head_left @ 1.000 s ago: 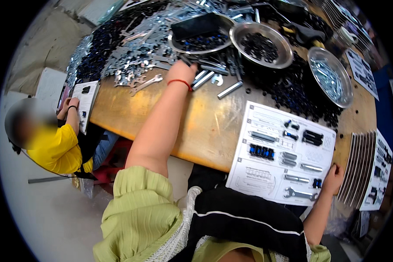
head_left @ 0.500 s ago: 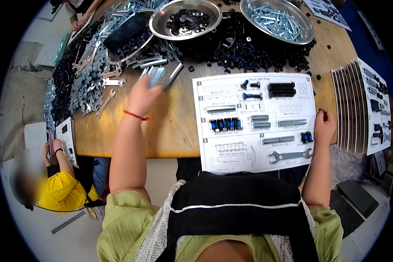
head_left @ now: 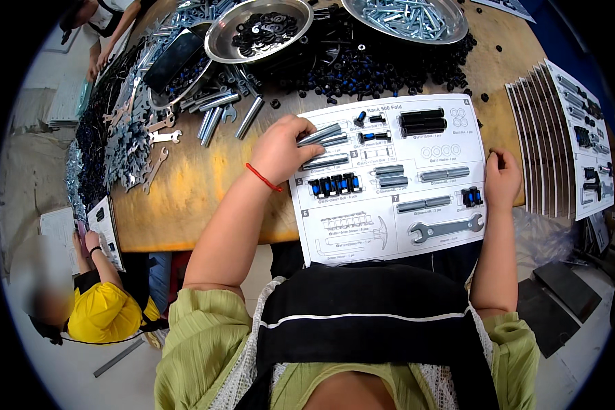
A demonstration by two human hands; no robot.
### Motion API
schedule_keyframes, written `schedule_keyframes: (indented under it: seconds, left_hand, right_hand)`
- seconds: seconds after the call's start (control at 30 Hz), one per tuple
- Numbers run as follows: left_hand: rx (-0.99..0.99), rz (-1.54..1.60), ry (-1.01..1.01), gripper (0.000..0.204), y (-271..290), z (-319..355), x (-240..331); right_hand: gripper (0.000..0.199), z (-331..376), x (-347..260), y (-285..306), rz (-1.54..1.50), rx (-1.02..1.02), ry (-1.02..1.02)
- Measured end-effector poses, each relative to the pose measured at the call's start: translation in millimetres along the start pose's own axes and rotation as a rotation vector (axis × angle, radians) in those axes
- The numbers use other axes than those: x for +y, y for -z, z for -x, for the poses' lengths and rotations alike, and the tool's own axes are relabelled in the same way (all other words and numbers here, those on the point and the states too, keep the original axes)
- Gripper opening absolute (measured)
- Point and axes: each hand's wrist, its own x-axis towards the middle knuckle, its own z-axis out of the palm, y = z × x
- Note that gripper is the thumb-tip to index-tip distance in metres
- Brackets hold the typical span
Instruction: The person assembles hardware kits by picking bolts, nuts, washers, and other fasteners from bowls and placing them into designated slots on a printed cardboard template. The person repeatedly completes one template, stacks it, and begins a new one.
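Note:
My left hand (head_left: 280, 154), with a red cord at the wrist, is closed on silver metal tubes (head_left: 322, 134). It holds them over the upper left of a white printed parts sheet (head_left: 384, 208). The sheet shows pictures of bolts, sleeves, washers and a wrench, and its lower edge overhangs the table's front edge. At the sheet's right edge, my right hand (head_left: 503, 179) is curled in a loose fist; what its fingers hold, if anything, is hidden. Loose silver tubes (head_left: 250, 117) lie on the table beyond my left hand.
Metal bowls hold washers (head_left: 266, 34) and long silver bolts (head_left: 406, 19). Black bolts (head_left: 362, 76) are heaped before them, wrenches (head_left: 133, 133) at left. Upright printed boards (head_left: 536, 147) stand at right. A person in yellow (head_left: 106, 311) and another person (head_left: 109, 27) are at left.
My left hand has moved right and nearer, from beside the tube pile to over the sheet, carrying tubes. The view has shifted slightly; my right hand stays by the sheet's edge.

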Motion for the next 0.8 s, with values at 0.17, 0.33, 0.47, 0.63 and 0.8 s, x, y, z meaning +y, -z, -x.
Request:
schedule_keyframes:
  seconds: [0.17,0.33,0.47,0.63,0.8]
  left_hand:
    - [-0.055,0.084,0.027,0.032,-2,-2,-1]
    - [-0.043,0.170,0.063,0.032,-2,-5,-5]
    - [-0.015,0.118,0.021,0.031,9,-15,1]
    - [-0.033,-0.094,-0.149,0.025,10,-25,5]
    - [-0.034,-0.053,-0.159,0.028,12,-25,7]
  right_hand:
    - [0.016,0,1,2,0.019,-0.012,-0.006]
    - [0.016,0,2,1,0.022,-0.005,-0.010]
    - [0.017,-1,2,0,0.033,-0.006,-0.022]
    - [0.017,0,1,2,0.054,-0.023,-0.015]
    - [0.017,-8,3,6,-0.212,-0.062,-0.144]
